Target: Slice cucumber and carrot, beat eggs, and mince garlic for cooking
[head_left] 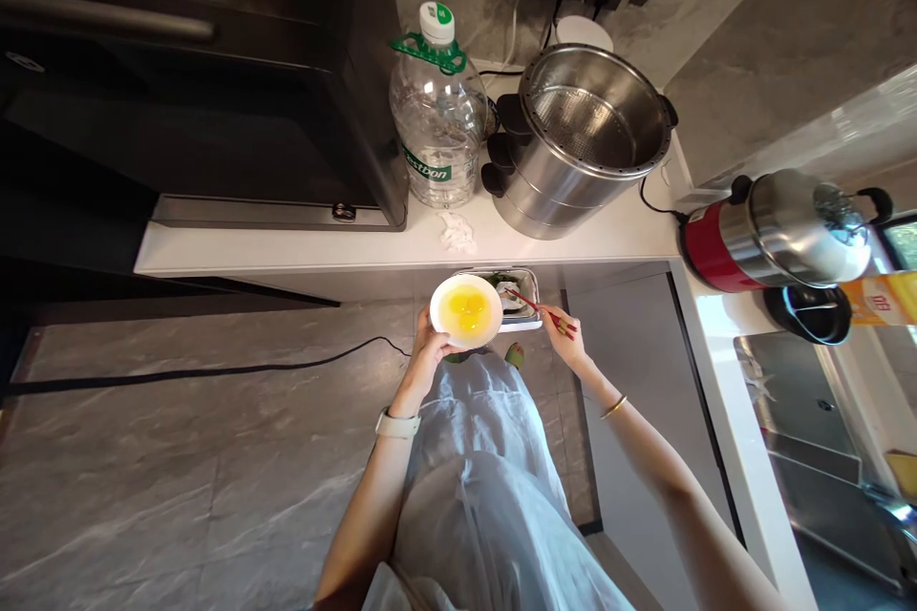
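Observation:
A white bowl (438, 298) rests in my left hand (430, 344), whose fingers grip its lower left rim. Inside it lie several raw egg yolks (469, 307) in clear egg white. Red chopsticks (531, 303) are held in my right hand (565, 336), their tips pointing left, over a white bin (528, 325) on the floor beside the bowl. Some whitish and green scraps (510, 296) show inside the bin; the bowl hides its left part. Whether the chopstick tips touch the scraps I cannot tell.
On the white counter (287, 253) stand a black oven (215, 115), a large clear water bottle (440, 115), a crumpled tissue (457, 233) and a steel steamer pot (573, 172). A red and steel pot (774, 229) and a sink (802, 391) lie right. A black cable (236, 370) crosses the floor.

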A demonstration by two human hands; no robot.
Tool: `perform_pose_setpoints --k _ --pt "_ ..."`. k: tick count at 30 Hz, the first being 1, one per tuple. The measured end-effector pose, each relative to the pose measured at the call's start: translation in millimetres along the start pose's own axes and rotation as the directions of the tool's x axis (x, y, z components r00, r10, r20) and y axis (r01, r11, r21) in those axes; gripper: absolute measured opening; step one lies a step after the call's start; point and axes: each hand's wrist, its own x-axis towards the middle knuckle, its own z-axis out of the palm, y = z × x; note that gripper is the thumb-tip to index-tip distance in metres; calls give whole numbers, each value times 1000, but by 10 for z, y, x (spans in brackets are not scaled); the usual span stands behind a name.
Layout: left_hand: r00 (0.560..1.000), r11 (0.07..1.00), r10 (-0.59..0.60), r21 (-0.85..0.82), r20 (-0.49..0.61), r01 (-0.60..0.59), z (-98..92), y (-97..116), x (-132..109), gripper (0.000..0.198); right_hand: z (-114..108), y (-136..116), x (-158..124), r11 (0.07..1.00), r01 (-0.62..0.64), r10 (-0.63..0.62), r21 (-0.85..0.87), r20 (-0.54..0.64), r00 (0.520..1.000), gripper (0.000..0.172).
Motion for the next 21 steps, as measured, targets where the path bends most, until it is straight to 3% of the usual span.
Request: perform_pose_setpoints --k 10,21 --pt "1000 1000 3 -7 -10 -3 3 -12 13 74 -140 157 110 971 -120 125 208 -9 992 42" --pt "999 1000 30 -1 21 -30 22 -31 -16 71 -461 -242 143 898 -135 200 419 -117 973 33"
